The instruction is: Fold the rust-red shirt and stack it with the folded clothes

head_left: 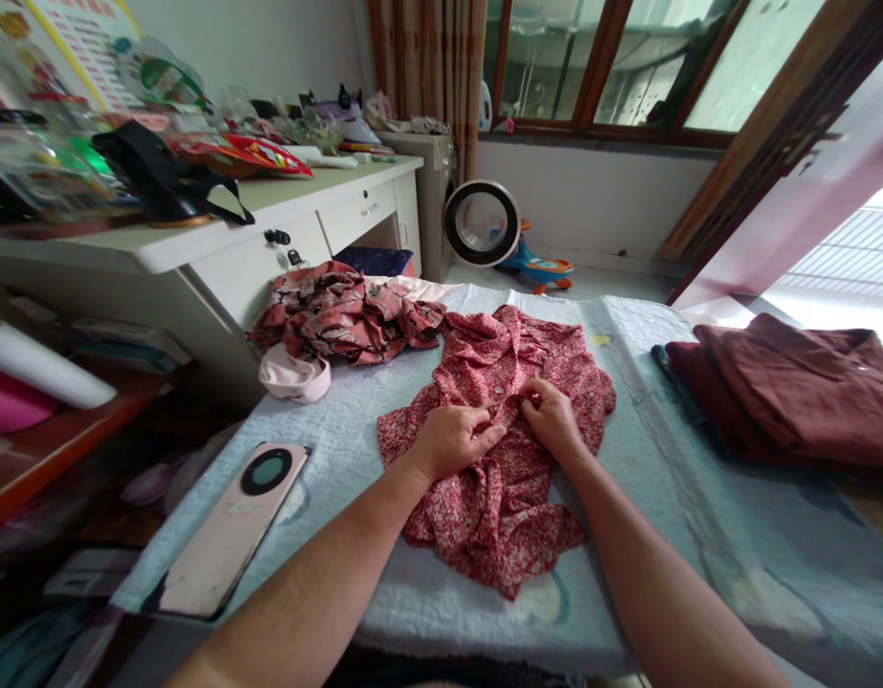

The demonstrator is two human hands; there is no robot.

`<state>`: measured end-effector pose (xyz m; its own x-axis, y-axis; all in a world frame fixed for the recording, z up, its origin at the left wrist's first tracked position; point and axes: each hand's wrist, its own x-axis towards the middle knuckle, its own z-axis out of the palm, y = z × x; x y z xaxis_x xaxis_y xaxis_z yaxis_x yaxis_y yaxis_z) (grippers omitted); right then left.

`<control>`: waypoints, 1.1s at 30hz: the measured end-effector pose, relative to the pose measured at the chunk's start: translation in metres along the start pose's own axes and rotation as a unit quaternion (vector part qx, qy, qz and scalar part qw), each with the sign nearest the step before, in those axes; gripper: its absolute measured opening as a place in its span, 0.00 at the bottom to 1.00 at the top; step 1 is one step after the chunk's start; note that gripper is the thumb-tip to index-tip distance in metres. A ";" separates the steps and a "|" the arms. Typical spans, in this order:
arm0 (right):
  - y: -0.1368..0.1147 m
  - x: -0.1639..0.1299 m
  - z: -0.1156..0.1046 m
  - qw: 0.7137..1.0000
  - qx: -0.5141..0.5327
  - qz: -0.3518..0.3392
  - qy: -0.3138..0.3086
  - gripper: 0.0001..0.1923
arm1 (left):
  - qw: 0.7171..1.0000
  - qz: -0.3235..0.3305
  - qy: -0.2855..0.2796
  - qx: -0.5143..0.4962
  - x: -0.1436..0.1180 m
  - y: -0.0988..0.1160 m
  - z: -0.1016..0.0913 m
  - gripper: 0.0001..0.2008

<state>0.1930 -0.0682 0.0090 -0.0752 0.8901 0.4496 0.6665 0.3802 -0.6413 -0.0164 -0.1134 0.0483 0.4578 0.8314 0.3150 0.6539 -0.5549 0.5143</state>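
Observation:
A red and white patterned shirt (477,358) lies spread and wrinkled on a light blue cloth (599,592), its collar toward the far side. My left hand (452,441) rests on the shirt's middle, fingers closed on the fabric near the front opening. Just to the right, my right hand (549,416) pinches the shirt along the same front edge. A small button shows slightly above the hands. Fabric between the two hands is partly hidden by the fingers.
A crumpled coral garment (333,311) and a pale pink band (294,373) lie at the far left. Nearer is a phone (233,530). Folded dark red clothes (800,382) are stacked at right. Beyond stand a cluttered desk (290,205) and an open round washer door (483,222).

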 end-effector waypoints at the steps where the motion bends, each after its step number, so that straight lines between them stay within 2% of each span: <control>1: 0.000 0.000 0.001 1.000 -0.002 -0.007 -0.004 0.06 | 0.999 0.007 0.029 0.011 0.000 0.000 -0.001 0.17; 4: -0.002 -0.001 0.002 0.999 -0.011 -0.022 -0.023 0.06 | 0.994 0.029 0.105 0.029 0.003 0.000 -0.005 0.13; 5: -0.003 -0.001 0.002 0.999 -0.013 -0.024 -0.028 0.06 | 0.993 0.036 0.112 0.028 0.005 -0.001 -0.005 0.11; 7: -0.004 -0.002 0.003 0.999 -0.014 -0.023 -0.034 0.06 | 0.994 0.047 0.091 0.025 0.009 -0.004 -0.005 0.08; 9: -0.003 -0.002 0.003 0.999 -0.011 -0.020 -0.036 0.06 | 0.998 0.050 0.027 0.033 0.014 -0.007 -0.003 0.08; 11: -0.002 -0.003 0.004 0.999 -0.008 -0.018 -0.036 0.06 | 0.995 0.049 -0.065 0.056 0.019 -0.010 -0.003 0.08; 14: 0.000 -0.002 0.004 0.999 -0.005 -0.016 -0.036 0.06 | 0.976 0.048 -0.192 0.094 0.032 -0.008 -0.007 0.09; 17: 0.000 -0.002 0.005 0.999 0.003 -0.016 -0.037 0.07 | 0.957 0.028 -0.262 0.119 0.055 -0.004 -0.014 0.10; 19: 0.000 -0.002 0.005 0.999 0.009 -0.018 -0.037 0.07 | 0.963 0.007 -0.244 0.117 0.072 -0.003 -0.015 0.11; 23: -0.003 -0.003 0.005 0.999 0.016 -0.027 -0.030 0.07 | 0.986 -0.033 -0.122 0.106 0.094 -0.009 0.000 0.12; 27: -0.007 -0.004 0.002 0.998 0.024 -0.033 -0.039 0.10 | 0.988 -0.099 -0.078 0.094 0.085 -0.020 0.027 0.09; 30: -0.008 -0.004 0.001 0.998 0.019 -0.030 -0.048 0.10 | 0.991 -0.100 -0.041 0.078 0.073 -0.026 0.040 0.07; 33: -0.009 -0.004 0.000 0.998 0.016 -0.033 -0.047 0.09 | 0.994 -0.088 -0.023 0.066 0.066 -0.029 0.042 0.05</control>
<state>0.1873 -0.0748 0.0125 -0.1880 0.8824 0.4314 0.6341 0.4445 -0.6328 0.0203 -0.0431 0.0202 0.3550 0.9152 0.1910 0.7977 -0.4030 0.4486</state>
